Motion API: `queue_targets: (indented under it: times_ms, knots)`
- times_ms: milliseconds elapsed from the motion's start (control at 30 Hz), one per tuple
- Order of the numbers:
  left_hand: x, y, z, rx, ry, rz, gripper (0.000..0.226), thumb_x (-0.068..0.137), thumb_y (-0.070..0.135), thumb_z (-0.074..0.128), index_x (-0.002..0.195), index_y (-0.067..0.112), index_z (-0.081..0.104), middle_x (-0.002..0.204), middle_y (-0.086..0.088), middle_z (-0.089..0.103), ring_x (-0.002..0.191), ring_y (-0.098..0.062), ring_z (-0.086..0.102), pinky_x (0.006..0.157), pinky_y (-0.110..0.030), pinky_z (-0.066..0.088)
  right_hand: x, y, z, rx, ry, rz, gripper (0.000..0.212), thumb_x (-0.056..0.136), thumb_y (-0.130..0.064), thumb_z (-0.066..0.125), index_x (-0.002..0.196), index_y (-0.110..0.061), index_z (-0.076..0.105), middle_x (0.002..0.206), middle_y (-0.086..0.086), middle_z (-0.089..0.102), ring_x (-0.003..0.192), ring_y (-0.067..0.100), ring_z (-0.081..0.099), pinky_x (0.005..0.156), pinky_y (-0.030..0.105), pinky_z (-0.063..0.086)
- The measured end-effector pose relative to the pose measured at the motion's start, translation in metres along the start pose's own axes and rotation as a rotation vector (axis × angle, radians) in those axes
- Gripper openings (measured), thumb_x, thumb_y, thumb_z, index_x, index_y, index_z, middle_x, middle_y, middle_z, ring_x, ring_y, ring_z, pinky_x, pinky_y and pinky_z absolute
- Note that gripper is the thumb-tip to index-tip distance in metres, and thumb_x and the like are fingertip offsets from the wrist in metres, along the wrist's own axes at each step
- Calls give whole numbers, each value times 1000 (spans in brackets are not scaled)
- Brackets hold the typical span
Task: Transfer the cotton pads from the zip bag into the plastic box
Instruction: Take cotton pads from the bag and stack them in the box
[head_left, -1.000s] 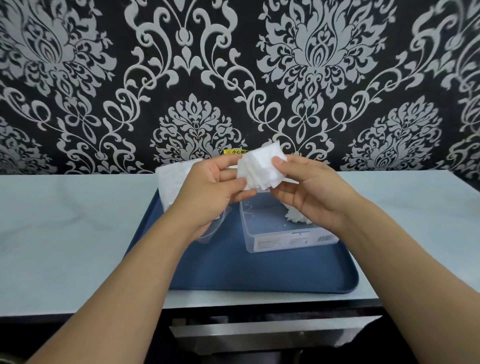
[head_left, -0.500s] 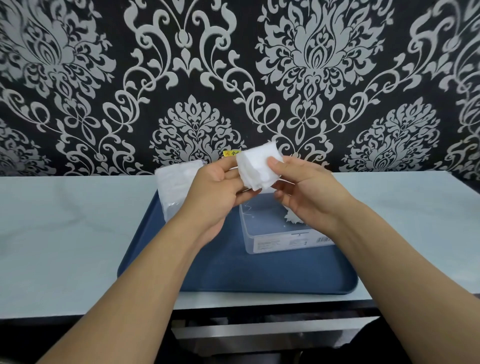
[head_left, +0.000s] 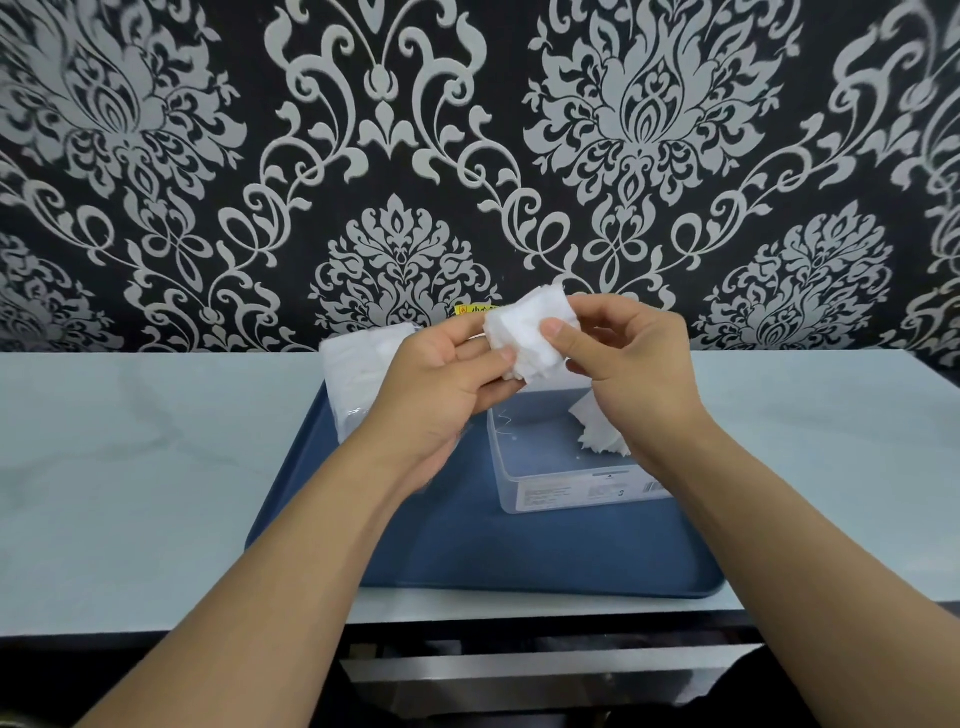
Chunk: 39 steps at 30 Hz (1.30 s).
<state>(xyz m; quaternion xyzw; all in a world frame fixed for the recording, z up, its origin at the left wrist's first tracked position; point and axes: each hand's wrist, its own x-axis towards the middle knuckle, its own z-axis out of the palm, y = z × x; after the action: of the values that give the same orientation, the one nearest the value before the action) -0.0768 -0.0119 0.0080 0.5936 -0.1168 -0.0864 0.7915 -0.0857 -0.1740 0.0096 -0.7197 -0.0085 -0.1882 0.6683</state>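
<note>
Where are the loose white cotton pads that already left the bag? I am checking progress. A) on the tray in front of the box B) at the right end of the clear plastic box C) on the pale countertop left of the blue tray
B: a few white cotton pads lie inside the clear plastic box, at its right end, partly behind the right hand.

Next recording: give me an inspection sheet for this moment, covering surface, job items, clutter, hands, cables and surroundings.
Surface: pale counter with a blue tray on it.
Job's things: clear plastic box on the tray, some cotton pads already inside; zip bag of pads at the tray's back left; stack of pads held above the box.
Clutter: nothing seen.
Hands: left hand and right hand both pinch the stack.
Cables: nothing seen.
Surroundings: black-and-silver patterned wall, small yellow sticker on it; metal drawer front below the counter.
</note>
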Motion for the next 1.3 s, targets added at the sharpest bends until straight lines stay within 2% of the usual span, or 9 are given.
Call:
queue_targets:
  times_ms: [200, 533, 667, 767, 867, 967, 1167, 1233, 1300]
  knots:
    - [1, 2, 1, -47, 13, -47, 30, 96, -8, 52, 114, 11, 66, 97, -5, 79, 92, -16, 76, 77, -23, 60, -1, 0, -1, 96, 24, 0, 11, 85, -5, 76, 96, -5, 74, 90, 13, 76, 81, 22, 70, 81, 36, 61]
    - [2, -3, 7, 20, 163, -17, 30, 94, -7, 53, 98, 16, 72, 90, 2, 80, 90, -13, 76, 71, -20, 59, -1, -2, 0, 83, -41, -24, 6, 87, -3, 72, 86, -9, 71, 84, 9, 70, 77, 18, 63, 81, 42, 59]
    - [1, -5, 9, 37, 162, -35, 30, 95, -6, 52, 95, 16, 72, 90, -1, 80, 88, -15, 76, 71, -22, 60, -2, 2, 7, -183, -47, -177, 27, 84, -3, 72, 106, -18, 66, 95, -5, 67, 79, 7, 59, 76, 30, 56]
    - [2, -7, 6, 122, 143, -69, 31, 94, -5, 52, 95, 17, 73, 86, 0, 80, 82, -13, 76, 74, -25, 62, 0, -1, 1, -411, -252, -315, 55, 86, 0, 64, 132, -29, 58, 123, -9, 55, 103, -1, 53, 83, 12, 43]
    - [2, -7, 2, 156, 137, -109, 26, 93, -2, 58, 90, 18, 74, 80, 0, 78, 74, -12, 74, 68, -24, 62, 3, -1, -4, -500, -410, -346, 43, 87, 2, 60, 120, -25, 69, 126, -8, 54, 116, 0, 51, 80, 12, 43]
    - [1, -4, 0, 113, 145, -155, 5, 89, 11, 72, 91, 14, 75, 84, -3, 79, 77, -15, 75, 66, -24, 62, 3, 1, -6, -423, -390, -320, 31, 86, 2, 64, 109, -18, 71, 121, -9, 59, 110, 2, 56, 76, 15, 47]
    - [0, -3, 2, 80, 135, -184, 5, 89, 11, 71, 93, 11, 75, 85, -3, 80, 77, -15, 76, 61, -22, 59, 6, 2, -9, -328, -365, -289, 23, 86, 3, 65, 98, -17, 68, 115, -6, 66, 99, 7, 61, 74, 14, 48]
    - [-1, -3, 2, 139, 120, -178, 8, 91, 8, 69, 92, 13, 75, 84, -1, 80, 76, -14, 77, 60, -21, 60, 6, 1, -9, -289, -363, -256, 21, 88, 3, 63, 98, -15, 68, 107, -4, 69, 89, 17, 63, 71, 19, 49]
    - [-2, -4, 2, 207, 90, -158, 11, 92, 5, 67, 93, 13, 74, 82, 0, 79, 75, -12, 76, 62, -21, 60, 6, -1, -10, -264, -361, -268, 20, 89, 3, 62, 93, -16, 67, 95, -5, 69, 75, 12, 59, 67, 20, 48]
